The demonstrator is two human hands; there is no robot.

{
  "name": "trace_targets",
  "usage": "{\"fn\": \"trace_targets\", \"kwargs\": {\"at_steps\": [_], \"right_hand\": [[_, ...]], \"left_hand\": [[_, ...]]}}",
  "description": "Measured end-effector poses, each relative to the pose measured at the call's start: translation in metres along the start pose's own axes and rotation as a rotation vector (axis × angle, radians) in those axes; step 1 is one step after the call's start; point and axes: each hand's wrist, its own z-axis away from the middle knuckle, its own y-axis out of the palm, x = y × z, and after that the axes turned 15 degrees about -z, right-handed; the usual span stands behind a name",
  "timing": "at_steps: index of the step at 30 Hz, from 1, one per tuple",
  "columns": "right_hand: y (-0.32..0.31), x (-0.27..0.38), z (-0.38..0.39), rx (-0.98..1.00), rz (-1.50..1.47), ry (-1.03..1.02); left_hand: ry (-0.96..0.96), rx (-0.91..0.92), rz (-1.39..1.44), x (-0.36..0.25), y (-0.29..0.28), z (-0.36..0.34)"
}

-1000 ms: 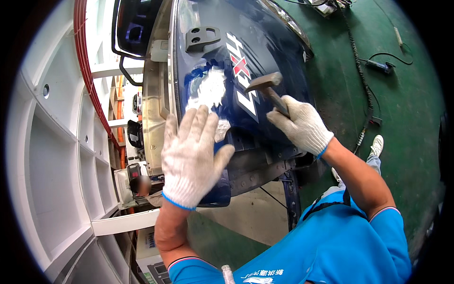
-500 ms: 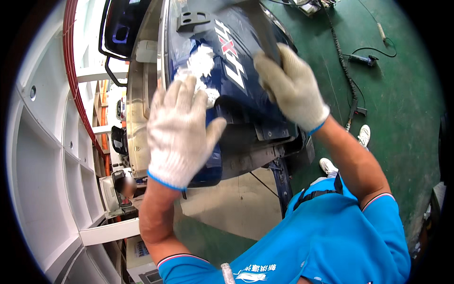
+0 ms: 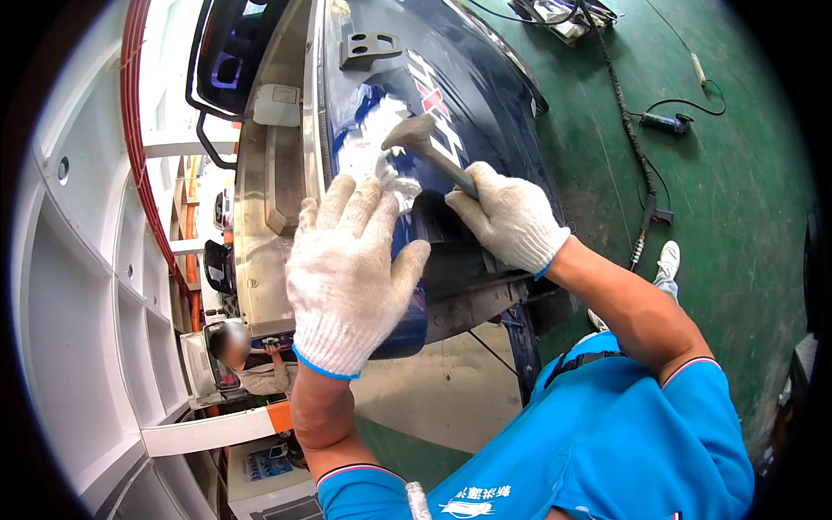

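- Hammer (image 3: 442,165) gripped in gloved right hand (image 3: 513,217), fingers closed round the handle, head pointing far and left
- Hammer head sits over the right edge of the pale patch (image 3: 373,130); can't tell from this angle if it touches
- Left hand (image 3: 348,269), also in a pale knit glove with blue cuff edge: open and flat, back up, fingers straight, thumb spread right, nothing gripped
- Left fingertips overlap the patch's near end; pressure on the metal can't be confirmed
- Patch is white-silver, ragged-edged, bright blue paint (image 3: 368,92) at its far end
- Dark blue vehicle panel (image 3: 485,113) carries it all; red-and-white decal (image 3: 433,100) right of the patch, black bracket (image 3: 368,55) on the far side
- Left of panel: metallic bed (image 3: 260,286), white container (image 3: 277,106) toward its far end
- Green floor (image 3: 719,199) on the right: dark hose (image 3: 622,100), blue corded tool (image 3: 666,123), tray of clutter (image 3: 568,19) at far side
- White ribbed frame (image 3: 69,286) along the left, red lines (image 3: 133,121) running up it
- Co-worker (image 3: 264,380) at left, just beyond an orange-ended white beam (image 3: 212,432)
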Motion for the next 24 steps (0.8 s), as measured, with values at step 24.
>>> {"fn": "trace_targets", "kwargs": {"at_steps": [24], "right_hand": [[-0.005, 0.005, -0.015, 0.046, 0.083, 0.011]], "left_hand": [[0.006, -0.033, 0.062, 0.000, -0.002, -0.001]]}}
